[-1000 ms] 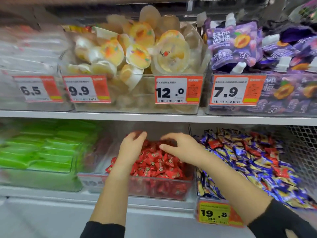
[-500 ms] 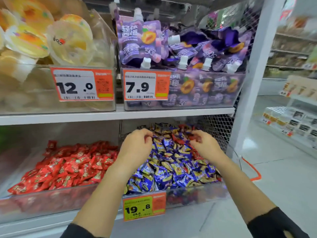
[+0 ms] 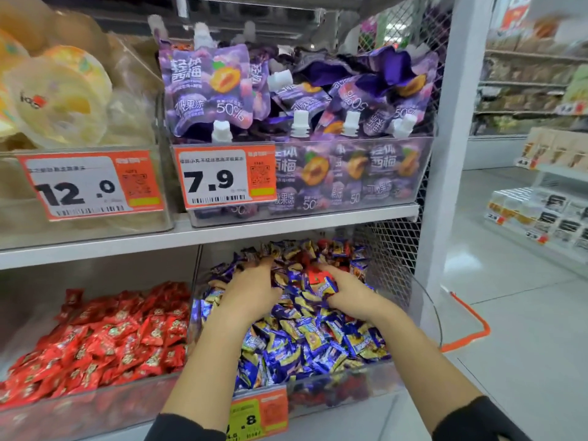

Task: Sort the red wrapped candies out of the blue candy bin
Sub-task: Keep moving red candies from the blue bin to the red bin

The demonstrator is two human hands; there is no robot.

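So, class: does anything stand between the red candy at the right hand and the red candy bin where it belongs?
The left hand and forearm lie across the path from the red candy at the right hand to the red candy bin; also the clear wall between bins.

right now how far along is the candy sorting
Done: nothing I can confirm from this view. In hand: both hands are in the clear bin of blue wrapped candies; the right hand grips a red wrapped candy, while the left hand digs. Left: more red wrappers at the back, then moving them to the clear bin of red candies.
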